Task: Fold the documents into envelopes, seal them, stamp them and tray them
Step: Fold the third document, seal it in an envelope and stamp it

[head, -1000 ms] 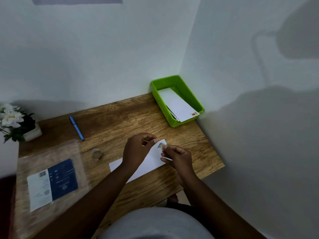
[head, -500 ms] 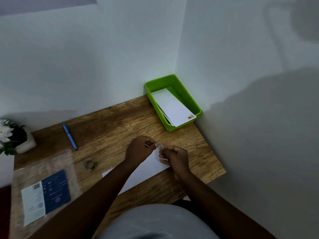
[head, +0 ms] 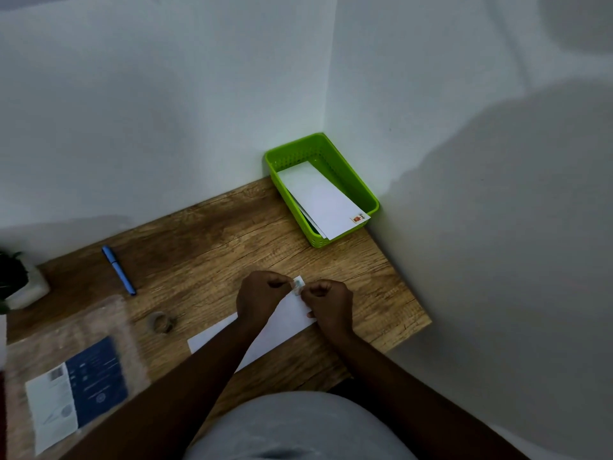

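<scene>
Left hand (head: pixel 260 298) and right hand (head: pixel 328 302), fingers curled, pinching small stamp (head: pixel 297 284) at far corner of white envelope (head: pixel 282 323) on desk (head: pixel 232 240). Further right, stamped envelopes (head: pixel 323 200) already in green tray (head: pixel 345 171). Remaining: pressing stamp down, traying this one.

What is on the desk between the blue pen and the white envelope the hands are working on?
A small roll of clear tape sits on the wood between the blue pen and the envelope, seen from the head camera.

tray (head: pixel 360 185): lime green, perforated
envelope (head: pixel 285 322): white
pen (head: pixel 118 270): blue
table (head: pixel 212 240): brown woodgrain
booklet (head: pixel 96 381): navy
</scene>
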